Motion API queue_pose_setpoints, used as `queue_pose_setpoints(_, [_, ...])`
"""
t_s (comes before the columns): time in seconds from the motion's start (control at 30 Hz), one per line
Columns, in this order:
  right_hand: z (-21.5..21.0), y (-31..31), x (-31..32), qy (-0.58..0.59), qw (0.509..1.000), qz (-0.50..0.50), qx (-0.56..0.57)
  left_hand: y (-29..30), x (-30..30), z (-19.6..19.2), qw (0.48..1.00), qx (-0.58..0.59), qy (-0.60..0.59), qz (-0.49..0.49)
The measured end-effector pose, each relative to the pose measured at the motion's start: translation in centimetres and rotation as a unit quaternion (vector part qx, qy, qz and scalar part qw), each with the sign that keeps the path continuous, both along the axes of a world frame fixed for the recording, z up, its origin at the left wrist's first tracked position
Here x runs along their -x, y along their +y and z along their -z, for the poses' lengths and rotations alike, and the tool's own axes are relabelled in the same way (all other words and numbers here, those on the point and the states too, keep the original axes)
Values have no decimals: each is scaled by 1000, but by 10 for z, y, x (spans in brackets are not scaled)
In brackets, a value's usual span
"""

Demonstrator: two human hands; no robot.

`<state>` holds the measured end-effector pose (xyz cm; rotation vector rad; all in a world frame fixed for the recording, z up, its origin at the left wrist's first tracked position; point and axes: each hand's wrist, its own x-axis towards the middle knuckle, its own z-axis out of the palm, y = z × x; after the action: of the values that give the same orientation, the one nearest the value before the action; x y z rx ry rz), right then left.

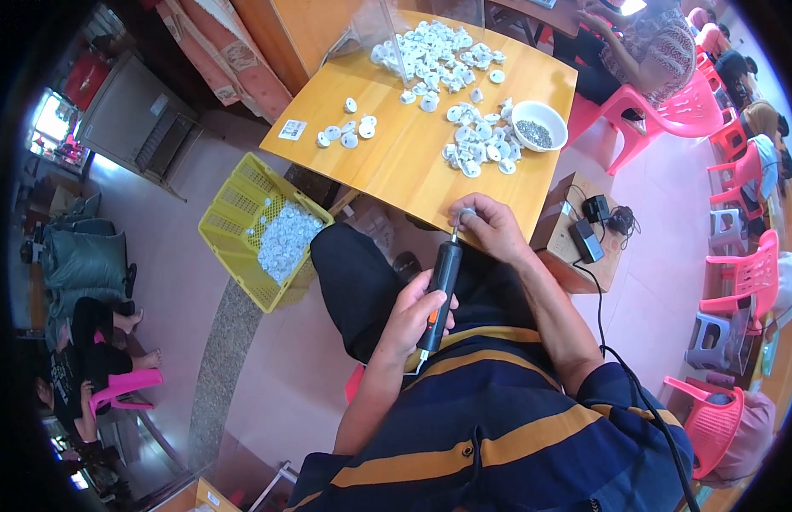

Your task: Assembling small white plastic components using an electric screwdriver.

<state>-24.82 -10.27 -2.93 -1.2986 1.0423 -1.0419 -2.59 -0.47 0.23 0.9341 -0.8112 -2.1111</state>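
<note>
My left hand (419, 314) is wrapped round a black electric screwdriver (447, 271) with an orange switch. The tool points up and away from me, over my lap by the table's near edge. At its bit, my right hand (496, 230) pinches a small whitish round part (467, 212), mostly covered by the fingers. Beyond, on the wooden table (387, 175), lies a pile of similar white round parts (483, 147), with a bigger heap (434, 53) farther back and several loose ones (349, 128) at the left. Small metal screws (534, 134) lie in a white bowl (541, 108).
A yellow crate (235, 183) holding many white parts stands left of my knee. Right of the table, a cardboard box (556, 224) carries black power adapters (588, 242); a cable (639, 388) runs past my right arm. Pink chairs (686, 109) and seated people are around.
</note>
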Motion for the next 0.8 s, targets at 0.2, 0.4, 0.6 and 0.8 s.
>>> queue_pose_setpoints(0.2, [-2,0,-1,8,1000,5,10,-1,1,3,1000,12,-16,0])
queue_pose_setpoints(0.4, [-2,0,-1,14,1000,7,16,-1,1,1,1000,12,-28,0])
queue_pose_setpoints(0.6, [0,-1,-1,10,1000,6,11,-2,1,5,999,24,-40,3])
queue_pose_setpoints(0.8, [-1,0,-1,15,1000,7,15,-1,1,6,998,31,-53,-2])
